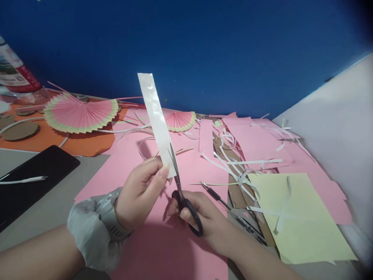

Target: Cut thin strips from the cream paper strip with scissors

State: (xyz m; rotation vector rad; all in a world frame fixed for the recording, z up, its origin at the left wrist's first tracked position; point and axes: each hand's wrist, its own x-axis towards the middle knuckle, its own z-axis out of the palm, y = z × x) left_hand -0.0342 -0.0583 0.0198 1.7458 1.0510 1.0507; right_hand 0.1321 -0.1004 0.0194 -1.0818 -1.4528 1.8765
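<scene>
So a long, glossy white strip (157, 116) is held up at a tilt, top leaning left, its lower end pinched in the left hand (142, 190). The black-handled scissors (178, 184) are gripped in the right hand (201, 214), blades pointed up and a bit left, kinda overlapping the strip's lower right edge.

The single view comes from a camera worn on the person's head, looking forward and down over both forearms, close enough that the left hand (142, 192) and right hand (201, 217) fill the lower middle. It faces the blue partition (186, 50) behind the paper-strewn table (96, 169), with a pale side panel (340, 128) slanting along the right edge.
</scene>
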